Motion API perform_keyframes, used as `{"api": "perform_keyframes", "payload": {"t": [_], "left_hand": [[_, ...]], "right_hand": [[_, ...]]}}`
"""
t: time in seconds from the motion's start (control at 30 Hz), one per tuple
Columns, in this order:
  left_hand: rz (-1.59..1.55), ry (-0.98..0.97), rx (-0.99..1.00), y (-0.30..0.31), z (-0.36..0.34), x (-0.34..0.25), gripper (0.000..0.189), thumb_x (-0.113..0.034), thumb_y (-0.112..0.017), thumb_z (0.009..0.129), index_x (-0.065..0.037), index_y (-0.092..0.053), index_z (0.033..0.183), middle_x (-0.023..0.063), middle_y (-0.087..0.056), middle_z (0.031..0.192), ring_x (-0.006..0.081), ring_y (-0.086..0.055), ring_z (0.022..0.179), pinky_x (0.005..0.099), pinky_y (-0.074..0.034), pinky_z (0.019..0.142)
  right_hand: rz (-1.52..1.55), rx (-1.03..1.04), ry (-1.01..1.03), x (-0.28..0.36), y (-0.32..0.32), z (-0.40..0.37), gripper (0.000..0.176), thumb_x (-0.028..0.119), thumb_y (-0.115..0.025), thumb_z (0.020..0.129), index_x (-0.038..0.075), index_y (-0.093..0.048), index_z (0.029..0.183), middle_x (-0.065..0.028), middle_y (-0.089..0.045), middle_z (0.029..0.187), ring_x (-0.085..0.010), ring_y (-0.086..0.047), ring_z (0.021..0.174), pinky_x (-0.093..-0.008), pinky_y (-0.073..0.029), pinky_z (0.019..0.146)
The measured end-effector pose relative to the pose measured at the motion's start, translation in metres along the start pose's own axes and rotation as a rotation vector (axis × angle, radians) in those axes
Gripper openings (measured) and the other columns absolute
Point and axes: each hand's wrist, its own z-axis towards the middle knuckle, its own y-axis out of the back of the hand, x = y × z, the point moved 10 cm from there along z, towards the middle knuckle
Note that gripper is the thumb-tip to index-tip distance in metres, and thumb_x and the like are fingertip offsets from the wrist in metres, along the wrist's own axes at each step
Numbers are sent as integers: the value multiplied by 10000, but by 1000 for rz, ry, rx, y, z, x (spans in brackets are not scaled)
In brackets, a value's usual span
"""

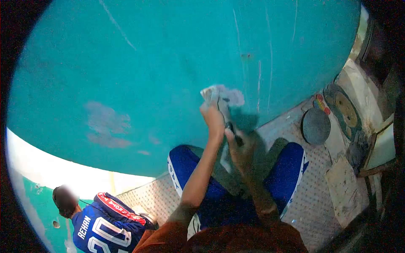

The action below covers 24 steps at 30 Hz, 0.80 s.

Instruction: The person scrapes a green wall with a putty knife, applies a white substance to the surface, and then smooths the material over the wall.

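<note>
A teal wall (168, 55) fills most of the view, with a pale grey-white patch (236, 97) near its middle and another smeared patch (107, 124) to the left. My left hand (213, 119) is closed on a pale cloth or pad, pressed at the left edge of the middle patch. Just below and right, my right hand (241, 149) is wrapped round the dark handle of a tool (224, 107), whose light blade reaches up beside my left hand. Blur hides the exact shape of the cloth or pad and the blade's tip.
Another person (101, 223) in a blue shirt sits at the lower left. On the right, a round dark lid or disc (316, 126) lies on the patterned floor (312, 185), near a worn oval object (345, 109) and a flat board (346, 189). My knees are below the wall.
</note>
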Motion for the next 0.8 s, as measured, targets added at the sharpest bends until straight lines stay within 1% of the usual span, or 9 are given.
{"api": "perform_keyframes", "payload": {"t": [0.07, 0.17, 0.27, 0.33, 0.4, 0.47, 0.63, 0.7, 0.8], "left_hand": [[215, -232, -69, 9, -3, 13, 232, -177, -472, 889, 1, -610, 944, 122, -593, 876, 183, -553, 816, 309, -426, 757], [343, -320, 8, 4, 0, 9, 262, -130, -426, 897, -75, -584, 1098, 156, -600, 964, 237, -578, 899, 320, -423, 800], [321, -187, 10, 2, -9, -6, 258, -147, -415, 903, -74, -585, 1083, 156, -599, 950, 231, -575, 875, 318, -425, 786], [294, -127, 2, -1, -7, -4, 257, -169, -417, 905, -52, -587, 1058, 150, -600, 901, 219, -566, 816, 328, -426, 751], [217, -225, -15, -4, -2, -10, 261, -194, -425, 905, -33, -595, 1020, 143, -597, 832, 202, -544, 747, 342, -423, 706], [198, -250, -17, -1, 1, 1, 264, -212, -436, 901, -24, -601, 984, 135, -589, 785, 188, -516, 691, 354, -414, 665], [-4, 143, 8, -1, 0, 37, 269, -230, -431, 908, -20, -598, 927, 138, -580, 780, 178, -498, 655, 353, -404, 630], [221, -103, -11, -3, 10, 9, 296, -256, -441, 908, -3, -595, 912, 133, -578, 783, 182, -499, 654, 359, -403, 625], [183, -122, -20, 1, -1, 19, 335, -293, -467, 895, 18, -590, 894, 123, -569, 777, 192, -503, 659, 361, -405, 625]], "right_hand": [[-5, -2, -1, -3, 0, 3, 305, 260, -600, 835, -8, -627, 976, -18, -601, 688, -75, -493, 632, -256, -403, 574], [107, -92, 33, -17, -5, -5, 300, 260, -598, 833, -7, -630, 965, -25, -606, 695, -85, -497, 634, -259, -404, 583], [-88, 123, -286, -28, -8, 1, 303, 267, -593, 834, -12, -632, 948, -15, -574, 648, -85, -474, 591, -258, -384, 547], [-14, -30, 51, -18, -3, 3, 299, 266, -597, 831, -13, -634, 933, 2, -539, 616, -72, -445, 562, -251, -360, 517], [6, -66, 107, -16, -2, 6, 300, 265, -600, 828, -17, -635, 925, 16, -510, 592, -61, -421, 539, -245, -340, 494], [-35, 24, -156, -32, -4, 2, 306, 265, -601, 827, -23, -633, 923, 27, -486, 575, -53, -401, 522, -240, -323, 478], [59, -52, 17, -7, 0, 2, 338, 267, -583, 836, -37, -619, 979, 24, -503, 587, -56, -407, 526, -237, -329, 486], [52, -51, 4, -3, -1, 2, 348, 271, -578, 839, -39, -615, 995, 27, -497, 581, -59, -404, 519, -239, -326, 483], [73, -32, -1, 3, 3, 2, 351, 272, -578, 842, -39, -613, 1000, 33, -472, 549, -62, -390, 497, -248, -311, 466]]}}
